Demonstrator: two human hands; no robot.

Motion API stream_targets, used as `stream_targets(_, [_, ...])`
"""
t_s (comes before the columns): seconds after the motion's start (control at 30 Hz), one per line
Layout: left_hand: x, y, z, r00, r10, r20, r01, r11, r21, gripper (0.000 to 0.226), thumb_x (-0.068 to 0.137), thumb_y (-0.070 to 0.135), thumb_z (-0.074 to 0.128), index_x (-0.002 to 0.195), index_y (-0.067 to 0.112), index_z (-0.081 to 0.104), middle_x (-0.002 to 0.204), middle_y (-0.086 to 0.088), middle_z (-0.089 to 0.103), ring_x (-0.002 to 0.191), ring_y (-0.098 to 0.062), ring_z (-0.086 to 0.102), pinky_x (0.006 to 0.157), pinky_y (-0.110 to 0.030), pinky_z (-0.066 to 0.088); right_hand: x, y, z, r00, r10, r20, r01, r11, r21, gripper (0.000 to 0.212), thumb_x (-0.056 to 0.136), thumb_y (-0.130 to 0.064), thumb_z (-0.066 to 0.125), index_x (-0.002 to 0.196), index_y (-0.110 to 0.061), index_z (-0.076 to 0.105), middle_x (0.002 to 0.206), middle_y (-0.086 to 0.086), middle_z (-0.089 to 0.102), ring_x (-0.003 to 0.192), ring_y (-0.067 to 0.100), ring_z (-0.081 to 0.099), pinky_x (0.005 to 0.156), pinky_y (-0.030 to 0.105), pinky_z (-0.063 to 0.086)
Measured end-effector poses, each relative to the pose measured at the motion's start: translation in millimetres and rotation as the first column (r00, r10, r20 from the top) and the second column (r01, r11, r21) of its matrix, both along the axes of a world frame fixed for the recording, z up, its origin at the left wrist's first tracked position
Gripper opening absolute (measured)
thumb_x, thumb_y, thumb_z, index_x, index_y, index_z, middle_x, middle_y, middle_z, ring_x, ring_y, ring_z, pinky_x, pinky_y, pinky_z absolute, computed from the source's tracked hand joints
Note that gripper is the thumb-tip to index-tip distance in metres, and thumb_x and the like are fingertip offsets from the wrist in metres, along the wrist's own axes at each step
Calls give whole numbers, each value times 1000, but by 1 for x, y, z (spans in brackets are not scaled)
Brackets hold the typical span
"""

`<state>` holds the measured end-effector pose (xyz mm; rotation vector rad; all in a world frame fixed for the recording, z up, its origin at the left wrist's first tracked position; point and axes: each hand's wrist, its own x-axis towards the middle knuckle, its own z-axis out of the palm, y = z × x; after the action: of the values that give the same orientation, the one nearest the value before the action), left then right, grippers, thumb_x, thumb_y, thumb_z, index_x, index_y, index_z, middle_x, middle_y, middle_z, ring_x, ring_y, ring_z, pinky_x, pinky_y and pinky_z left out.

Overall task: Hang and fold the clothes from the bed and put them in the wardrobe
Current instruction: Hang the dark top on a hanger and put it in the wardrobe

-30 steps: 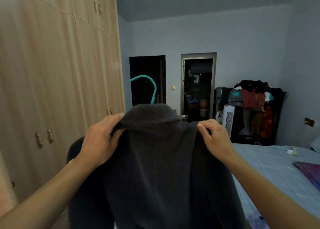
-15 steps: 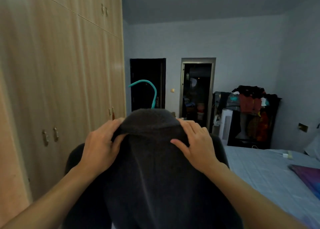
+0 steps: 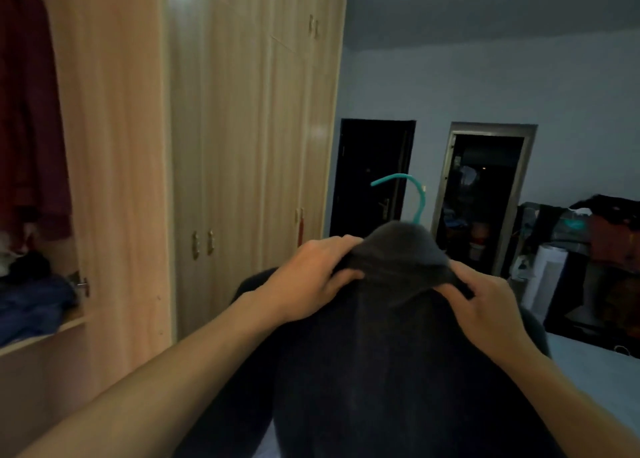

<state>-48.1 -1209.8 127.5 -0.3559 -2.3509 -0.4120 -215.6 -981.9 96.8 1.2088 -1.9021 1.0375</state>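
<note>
Head view is showing a dark grey garment (image 3: 381, 371) hanging on a teal hanger (image 3: 418, 194), whose curved top is sticking up above the collar (image 3: 398, 250). The left hand (image 3: 311, 281) is gripping the collar's left side, fingers curled over the fold. The right hand (image 3: 485, 305) is pinching its right side with bent fingers. Both arms are holding the garment up in the air, near the closed doors of the wardrobe (image 3: 235, 146), with the bed (image 3: 595, 371) lying behind at right. At far left, an open compartment is holding a dark red garment (image 3: 27, 128) above blue clothes (image 3: 31, 305) on a shelf (image 3: 41, 336).
</note>
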Motion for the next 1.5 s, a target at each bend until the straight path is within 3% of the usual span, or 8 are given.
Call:
stream_targets(0.27, [48, -45, -32, 935, 353, 14, -352, 934, -54, 51, 95, 50, 53, 141, 30, 44, 130, 11, 55, 117, -5, 51, 103, -31, 44, -6, 8, -20, 998, -4, 69, 12, 993, -120, 43, 85, -36, 60, 125, -21, 66, 88, -7, 74, 48, 6, 60, 48, 10, 44])
stream_targets(0.43, [57, -69, -51, 940, 341, 10, -341, 938, 70, 25, 95, 22, 63, 118, 29, 64, 108, 19, 66, 98, 5, 59, 85, -25, 48, -7, 8, -24, 996, 33, 78, -22, 991, -131, 41, 86, -25, 65, 126, -15, 65, 89, 0, 74, 46, 0, 57, 47, 6, 41])
stream_targets(0.67, [67, -64, -32, 955, -121, 271, -44, 846, 532, 23, 96, 14, 61, 116, 10, 71, 111, -4, 73, 107, -21, 68, 94, -32, 53, -9, 17, -27, 993, 93, 74, -81, 985, -154, 42, 86, -8, 68, 127, -12, 60, 103, -2, 69, 57, -18, 55, 50, 0, 40])
stream_targets(0.77, [65, -68, -25, 902, -265, 339, -11, 773, 634, 26, 94, 15, 62, 114, 2, 70, 111, -13, 73, 108, -26, 67, 92, -30, 52, -9, 23, -29, 983, 153, 100, -131, 972, -197, 47, 85, -16, 66, 129, -30, 56, 100, -35, 65, 62, -20, 56, 53, 0, 42])
stream_targets(0.9, [62, -70, -11, 822, -517, 239, 91, 534, 841, 28, 85, 29, 76, 92, 2, 73, 68, -9, 61, 64, -17, 58, 66, -24, 51, -8, 27, -32, 984, 147, 102, -130, 979, -158, 48, 84, -10, 69, 125, -33, 59, 99, -33, 64, 71, -17, 62, 57, 2, 46])
stream_targets(1.17, [54, -40, -7, 911, 81, 405, -137, 984, 111, 33, 100, 45, 48, 83, 24, 66, 73, 7, 61, 70, -11, 59, 66, -31, 45, -10, 20, -56, 989, 135, 66, -126, 985, -120, 45, 91, -54, 56, 126, -25, 61, 106, -24, 66, 82, -8, 66, 65, 18, 56])
stream_targets(1.37, [46, -29, -58, 937, 130, 323, -179, 976, 126, 43, 100, 55, 24, 75, 29, 48, 75, 9, 51, 71, -12, 54, 68, -29, 42, -9, 26, -48, 985, 157, 76, -144, 977, -157, 57, 88, -61, 55, 126, -19, 63, 110, -17, 68, 87, -11, 65, 67, 16, 56])
stream_targets(1.5, [45, -27, -49, 813, -57, 580, -230, 883, 410, 48, 106, 44, 30, 104, 17, 70, 104, 2, 71, 98, -13, 67, 90, -30, 50, -7, 32, -48, 981, 173, 82, -159, 975, -158, 64, 87, -70, 49, 126, -21, 63, 111, -27, 62, 91, -9, 66, 69, 25, 59])
